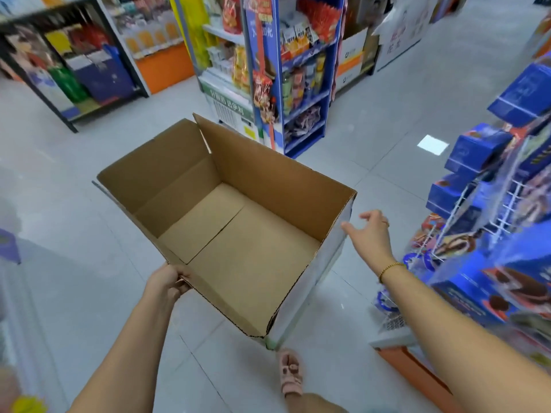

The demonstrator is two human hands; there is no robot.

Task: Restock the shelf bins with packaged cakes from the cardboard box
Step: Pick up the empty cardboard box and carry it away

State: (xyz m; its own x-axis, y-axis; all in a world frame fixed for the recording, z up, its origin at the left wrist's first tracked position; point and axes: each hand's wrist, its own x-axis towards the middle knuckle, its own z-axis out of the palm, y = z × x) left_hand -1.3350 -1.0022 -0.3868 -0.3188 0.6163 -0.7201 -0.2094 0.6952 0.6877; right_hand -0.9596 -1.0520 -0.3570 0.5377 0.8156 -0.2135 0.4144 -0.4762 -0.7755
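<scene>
A: Head view, counts?
B: One cardboard box (268,180), centre. Two hands. Blue cake packs (474,150) on the right shelf (507,204), too blurred to count.
A: Fingers?
B: The left hand (167,283) is clenched on the box's near-left rim. The right hand (371,234) is loose and spread, just beside the right wall.

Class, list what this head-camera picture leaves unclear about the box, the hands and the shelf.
1. Head view: the left hand grips the cardboard box rim; its fingertips are hidden behind the wall.
2. Head view: whether the right hand touches the box is unclear; they overlap.
3. Head view: the blue cake packages are motion-blurred, print unreadable; the frame's right edge cuts their shelf.
</scene>
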